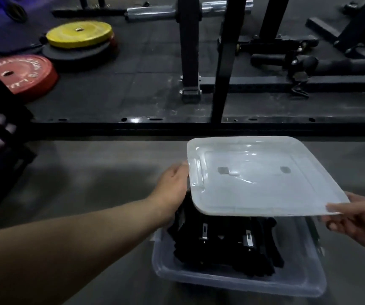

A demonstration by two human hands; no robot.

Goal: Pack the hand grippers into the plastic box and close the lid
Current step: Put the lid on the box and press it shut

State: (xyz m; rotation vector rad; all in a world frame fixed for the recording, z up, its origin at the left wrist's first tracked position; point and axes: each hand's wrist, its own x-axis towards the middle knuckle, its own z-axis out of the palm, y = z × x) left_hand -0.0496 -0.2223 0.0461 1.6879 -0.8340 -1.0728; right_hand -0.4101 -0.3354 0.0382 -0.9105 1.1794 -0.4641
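I get a dim, bluish-grey picture, slightly soft all over. The white lid point(265, 179), between the left hand point(173, 188) and the right hand point(357, 219), is brightest, with glare streaks across its top. Beneath the hands, the black hand grippers point(221, 243) in the plastic box point(232, 282) merge into one dark mass with small metal glints. Left of the left hand, a soft shadow crosses the floor point(89, 172). Far beyond the hands, the chrome barbell point(150, 12) gleams. The left edge is smeared.
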